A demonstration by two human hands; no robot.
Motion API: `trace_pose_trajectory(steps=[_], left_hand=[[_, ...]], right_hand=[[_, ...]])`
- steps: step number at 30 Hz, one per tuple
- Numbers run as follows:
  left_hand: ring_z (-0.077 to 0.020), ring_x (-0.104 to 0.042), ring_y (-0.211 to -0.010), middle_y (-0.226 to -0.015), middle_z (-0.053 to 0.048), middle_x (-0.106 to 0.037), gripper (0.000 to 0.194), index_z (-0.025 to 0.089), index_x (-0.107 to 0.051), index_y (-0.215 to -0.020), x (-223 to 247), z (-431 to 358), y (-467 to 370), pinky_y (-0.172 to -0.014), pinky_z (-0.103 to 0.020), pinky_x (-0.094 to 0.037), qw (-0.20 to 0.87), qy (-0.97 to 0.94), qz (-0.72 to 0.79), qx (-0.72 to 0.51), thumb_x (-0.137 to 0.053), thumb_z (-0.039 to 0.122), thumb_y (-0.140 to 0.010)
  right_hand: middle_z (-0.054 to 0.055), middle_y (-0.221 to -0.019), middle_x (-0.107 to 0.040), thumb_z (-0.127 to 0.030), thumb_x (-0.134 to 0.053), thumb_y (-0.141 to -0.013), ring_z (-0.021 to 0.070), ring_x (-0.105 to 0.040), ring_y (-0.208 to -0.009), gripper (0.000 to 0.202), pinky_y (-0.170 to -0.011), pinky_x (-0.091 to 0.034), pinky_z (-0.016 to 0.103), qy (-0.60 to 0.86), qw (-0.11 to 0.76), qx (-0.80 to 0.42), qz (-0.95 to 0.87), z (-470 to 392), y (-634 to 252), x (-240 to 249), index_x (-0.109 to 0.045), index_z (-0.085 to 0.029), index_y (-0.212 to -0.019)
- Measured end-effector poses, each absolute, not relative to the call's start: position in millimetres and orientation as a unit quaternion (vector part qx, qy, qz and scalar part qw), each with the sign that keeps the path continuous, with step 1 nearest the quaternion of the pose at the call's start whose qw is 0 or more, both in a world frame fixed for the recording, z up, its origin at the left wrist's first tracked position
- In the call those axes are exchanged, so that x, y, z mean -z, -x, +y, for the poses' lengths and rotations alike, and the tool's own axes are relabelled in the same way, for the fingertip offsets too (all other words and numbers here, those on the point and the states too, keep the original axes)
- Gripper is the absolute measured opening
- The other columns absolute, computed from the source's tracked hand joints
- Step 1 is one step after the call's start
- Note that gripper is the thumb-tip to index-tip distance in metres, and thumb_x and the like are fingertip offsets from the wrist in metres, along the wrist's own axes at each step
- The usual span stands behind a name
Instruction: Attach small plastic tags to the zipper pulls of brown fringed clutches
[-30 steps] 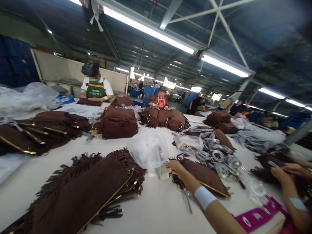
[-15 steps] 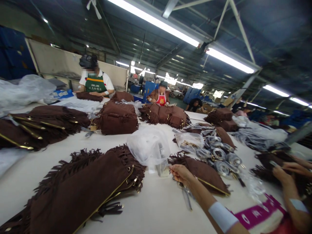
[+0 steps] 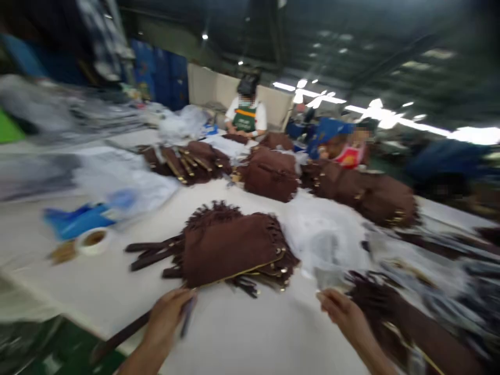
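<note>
One big white table (image 3: 258,338) holds a brown fringed bag (image 3: 224,247) ahead of both hands. Handling a dark strap (image 3: 130,328) seems the step now, and needs steady gripping: the left hand (image 3: 167,312) has fingers wrapped around it. The right hand (image 3: 344,311) bends its fingers near a clear packet (image 3: 330,279); I can't tell if they pinch anything.

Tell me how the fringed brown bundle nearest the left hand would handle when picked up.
The bundle would probably sag, since it looks soft and cloth-like. Its fringe may swing, being cut in thin strips. It might also slide apart, as layered edges show at its lower right.
</note>
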State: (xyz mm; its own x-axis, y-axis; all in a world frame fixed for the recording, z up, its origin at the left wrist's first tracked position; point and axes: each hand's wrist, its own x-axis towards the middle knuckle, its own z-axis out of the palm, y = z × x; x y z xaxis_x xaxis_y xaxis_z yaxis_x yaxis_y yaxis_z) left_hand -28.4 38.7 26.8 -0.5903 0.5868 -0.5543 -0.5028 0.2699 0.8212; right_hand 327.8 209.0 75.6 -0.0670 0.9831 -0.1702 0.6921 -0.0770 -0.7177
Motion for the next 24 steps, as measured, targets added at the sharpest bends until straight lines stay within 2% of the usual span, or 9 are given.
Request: trace_pose_trajectory(steps=[2, 4, 7, 10, 15, 24], left_hand=[[-0.0154, -0.06, -0.06, -0.063, -0.006, -0.065, 0.029, 0.009, -0.066, -0.07, -17.6, 37.4, 31.2, -0.057, -0.023, -0.046, 0.455, -0.021, 0.638, -0.621, -0.076, 0.032, -0.056], [-0.0139, -0.058, -0.057, -0.06, -0.005, -0.064, 0.026, 0.01, -0.064, -0.066, -12.8, 35.0, 31.7, -0.056, -0.023, -0.044, 0.437, -0.006, 0.636, -0.636, -0.075, 0.033, -0.057], [-0.0136, -0.056, -0.056, -0.059, -0.004, -0.063, 0.023, 0.012, -0.062, -0.063, -14.4, 30.3, 27.2, -0.056, -0.023, -0.043, 0.433, -0.004, 0.624, -0.65, -0.074, 0.031, -0.059], [-0.0139, -0.055, -0.057, -0.059, -0.003, -0.062, 0.019, 0.013, -0.061, -0.063, -17.0, 27.2, 25.4, -0.056, -0.023, -0.041, 0.434, -0.023, 0.616, -0.657, -0.071, 0.03, -0.062], [-0.0145, -0.055, -0.06, -0.062, -0.002, -0.062, 0.017, 0.015, -0.061, -0.067, -10.6, 26.7, 27.7, -0.059, -0.024, -0.04, 0.414, -0.037, 0.623, -0.662, -0.066, 0.03, -0.066], [-0.0164, -0.054, -0.067, -0.067, -0.003, -0.063, 0.015, 0.015, -0.065, -0.07, -2.3, 26.0, 24.3, -0.063, -0.025, -0.04, 0.402, -0.042, 0.617, -0.676, -0.061, 0.029, -0.069]], right_hand=[[0.002, -0.06, -0.061, -0.047, -0.064, -0.074, 0.0176, -0.052, -0.054, 0.023, -0.054, -0.04, 0.03, 0.543, 0.17, -0.418, -0.708, 199.5, -289.0, -73.1, -0.068, -0.024, -0.073], [0.003, -0.068, -0.064, -0.046, -0.059, -0.079, 0.0178, -0.053, -0.058, 0.025, -0.055, -0.041, 0.029, 0.458, 0.132, -0.492, -0.729, 181.4, -239.7, -68.5, -0.069, -0.024, -0.086], [0.0, -0.07, -0.062, -0.034, -0.05, -0.086, 0.0159, -0.053, -0.062, 0.021, -0.058, -0.041, 0.026, 0.333, 0.107, -0.549, -0.759, 148.8, -162.6, -59.3, -0.067, -0.023, -0.089], [-0.001, -0.073, -0.061, -0.025, -0.047, -0.088, 0.0138, -0.053, -0.066, 0.02, -0.063, -0.041, 0.024, 0.261, 0.104, -0.531, -0.799, 132.8, -105.2, -48.9, -0.066, -0.021, -0.09], [0.001, -0.082, -0.064, -0.019, -0.043, -0.091, 0.0126, -0.056, -0.069, 0.023, -0.066, -0.041, 0.022, 0.23, 0.094, -0.486, -0.838, 130.6, -70.2, -40.0, -0.066, -0.021, -0.092], [-0.003, -0.077, -0.061, -0.017, -0.044, -0.092, 0.0109, -0.054, -0.064, 0.025, -0.061, -0.038, 0.021, 0.245, 0.079, -0.463, -0.848, 127.6, -62.1, -36.4, -0.068, -0.025, -0.095]])
